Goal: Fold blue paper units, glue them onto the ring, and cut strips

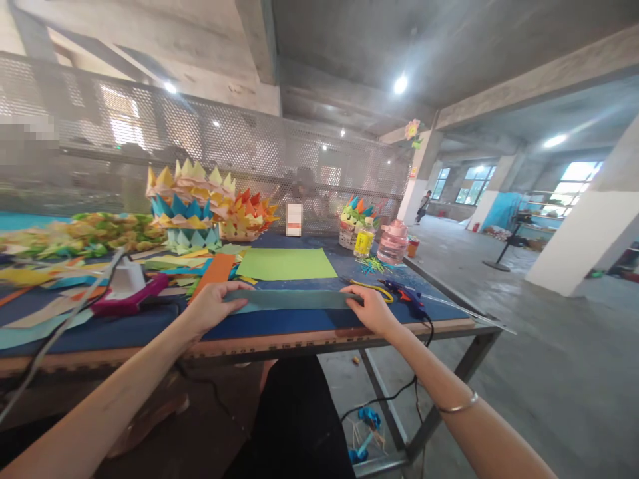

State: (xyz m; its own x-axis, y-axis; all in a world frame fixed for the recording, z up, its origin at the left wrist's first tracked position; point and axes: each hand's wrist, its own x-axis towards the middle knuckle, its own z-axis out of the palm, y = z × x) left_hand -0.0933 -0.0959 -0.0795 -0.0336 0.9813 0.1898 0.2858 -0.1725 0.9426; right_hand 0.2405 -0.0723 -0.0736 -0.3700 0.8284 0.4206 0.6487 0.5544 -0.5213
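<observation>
A long teal strip, which looks like paper or felt, is stretched level between my hands just over the front of the blue tabletop. My left hand pinches its left end between thumb and fingers. At the other end, my right hand grips the strip in the same way. Behind it lies a flat lime-green sheet. An orange strip rests beside my left hand. Close to my right hand are yellow-handled scissors and a blue glue gun with a cord.
Stacked crowns of folded points stand at the back left, near a heap of green-yellow pieces. A magenta power strip with cords sits left. A pink bottle, a yellow-labelled bottle and a decorated basket are back right.
</observation>
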